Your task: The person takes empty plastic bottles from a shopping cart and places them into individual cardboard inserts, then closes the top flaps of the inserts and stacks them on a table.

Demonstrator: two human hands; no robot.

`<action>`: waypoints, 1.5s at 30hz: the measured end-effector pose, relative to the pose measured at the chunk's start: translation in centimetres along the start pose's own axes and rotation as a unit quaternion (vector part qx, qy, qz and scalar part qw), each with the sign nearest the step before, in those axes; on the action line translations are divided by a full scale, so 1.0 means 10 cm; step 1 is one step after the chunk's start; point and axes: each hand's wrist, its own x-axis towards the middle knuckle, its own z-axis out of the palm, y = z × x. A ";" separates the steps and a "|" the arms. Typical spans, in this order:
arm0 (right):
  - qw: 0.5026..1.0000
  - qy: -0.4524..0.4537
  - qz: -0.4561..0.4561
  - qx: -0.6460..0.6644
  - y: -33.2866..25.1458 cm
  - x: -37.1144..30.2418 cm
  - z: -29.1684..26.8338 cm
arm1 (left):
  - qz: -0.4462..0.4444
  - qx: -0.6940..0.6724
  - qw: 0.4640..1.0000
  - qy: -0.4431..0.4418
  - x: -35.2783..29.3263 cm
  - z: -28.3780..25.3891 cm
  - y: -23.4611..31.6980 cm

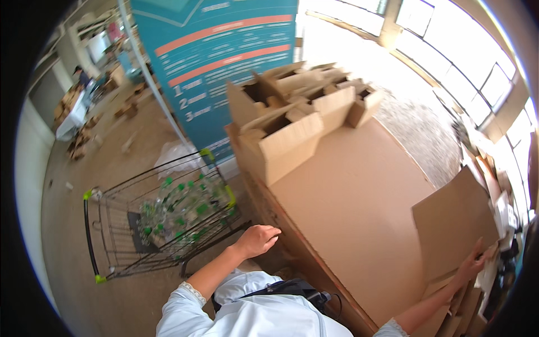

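Observation:
My left hand [257,240] hangs over the near left edge of the table, its fingers curled in and nothing visible in them. On the right, my right hand [475,263] grips the lower right edge of a flat brown cardboard sheet [453,216], which lies partly over the table's right side. The brown tabletop [353,196] stretches between my hands. At its far end stand several open cardboard boxes [292,137] with their flaps up, side by side.
A shopping cart [115,247] full of clear plastic bottles [179,210] with green caps stands left of the table. Behind it rises a teal banner [219,67]. More flattened cardboard and clutter crowd the right edge. Boxes and a person [83,77] are far left.

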 end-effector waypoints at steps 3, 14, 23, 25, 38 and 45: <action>0.999 -0.018 -0.036 -0.019 -0.33 -0.45 0.62 | -0.041 -0.021 0.993 0.107 -0.28 -0.26 -0.20; 0.961 -0.253 -0.027 0.105 -2.59 -2.43 0.96 | -0.420 -0.105 0.812 0.392 -2.13 -1.46 -2.89; 0.900 -0.405 -0.158 -0.037 -3.27 -2.26 0.70 | -0.595 -0.061 0.765 0.238 -2.28 -1.68 -4.71; 0.885 -0.434 -0.163 -0.052 -3.46 -2.17 0.64 | -0.544 0.060 0.808 0.218 -2.02 -1.66 -4.75; 0.752 -0.599 -0.275 -0.001 -3.81 -1.80 0.81 | -0.580 0.220 0.777 0.105 -1.51 -1.63 -4.98; 0.759 -0.583 -0.290 0.001 -3.66 -1.77 0.81 | -0.543 0.275 0.787 0.101 -1.53 -1.56 -4.70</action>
